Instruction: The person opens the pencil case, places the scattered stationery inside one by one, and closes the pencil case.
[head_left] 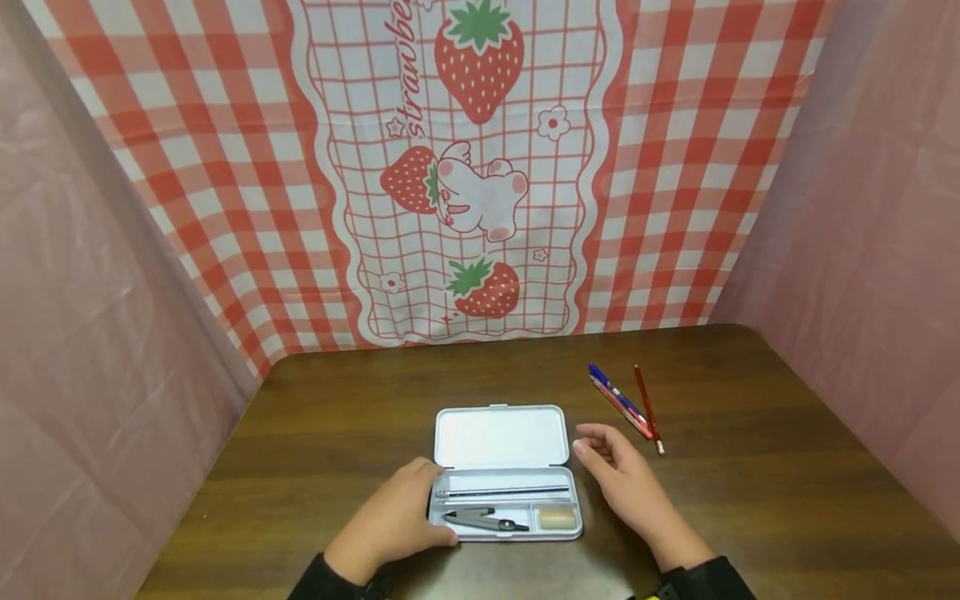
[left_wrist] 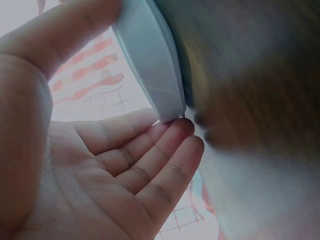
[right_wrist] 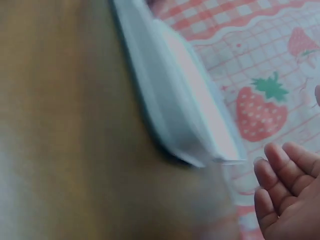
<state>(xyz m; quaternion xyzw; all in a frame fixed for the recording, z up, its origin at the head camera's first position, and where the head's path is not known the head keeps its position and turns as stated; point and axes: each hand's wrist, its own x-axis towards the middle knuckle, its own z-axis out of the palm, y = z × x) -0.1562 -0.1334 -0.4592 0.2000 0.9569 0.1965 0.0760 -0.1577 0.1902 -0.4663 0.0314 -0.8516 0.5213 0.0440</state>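
Note:
A white pencil case [head_left: 501, 537] lies on the table with its lid [head_left: 501, 437] tipped back. My left hand [head_left: 397, 512] holds the case by its left end, thumb at the front edge and fingers at the rear corner. Inside, a grey compass [head_left: 483, 522] and a beige eraser [head_left: 557, 518] occupy the front compartments, with a slim dark pencil-like stick [head_left: 502, 492] in the long slot behind them. To the right of the case hovers my right hand [head_left: 626, 479], fingers loosely bent and holding nothing; the right wrist view shows its fingers [right_wrist: 277, 172] apart from the case.
Beyond my right hand, a blue-and-white pen [head_left: 617, 387], a pinkish pencil [head_left: 621, 407] and a dark red pencil [head_left: 646, 401] lie on the brown wooden table [head_left: 337, 408]. A red-checked strawberry cloth [head_left: 480, 208] hangs behind the table, with pink curtains [head_left: 97, 333] on both sides.

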